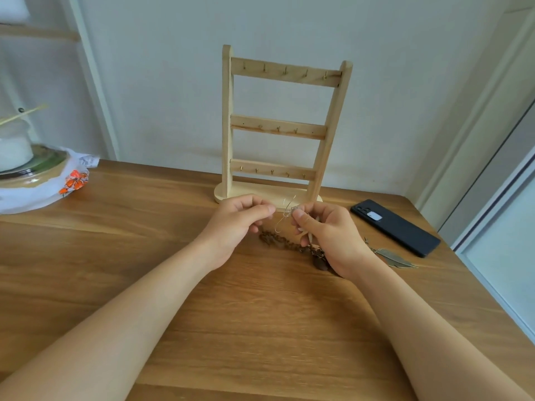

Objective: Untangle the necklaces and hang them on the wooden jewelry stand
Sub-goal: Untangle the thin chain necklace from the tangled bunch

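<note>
1. The wooden jewelry stand (227,111) stands upright at the far edge of the wooden surface (260,314), close to the wall. It has three crossbars with small hooks, and no necklace hangs on any of them.
2. Both bare arms reach forward, and the two hands meet just in front of the stand's base, raised a little above the surface.
3. The right grip (327,235) is clamped on a thin chain (282,219): thumb and forefinger pinch it at a small knot near the fingertips. A fine loop droops from there into the gap between the hands, and another arcs up.
4. The lower fingers of the right grip are curled round some pale, elongated beads (310,238).
5. The left grip (240,224) has its fingers curled, with the thumb pressed to the forefinger just beside the chain. The strand is too fine to tell whether it lies between them.
6. A dark beaded necklace (278,241) lies in a heap on the surface below the hands and runs under the right wrist.
7. A metal feather pendant (396,257) lies on the surface to the right of the right wrist.
8. A black phone (396,227) lies beyond the pendant, near the surface's right edge.
9. At far left, a glass dish (34,172) sits on a white wrapper with an orange print (75,182).
</note>
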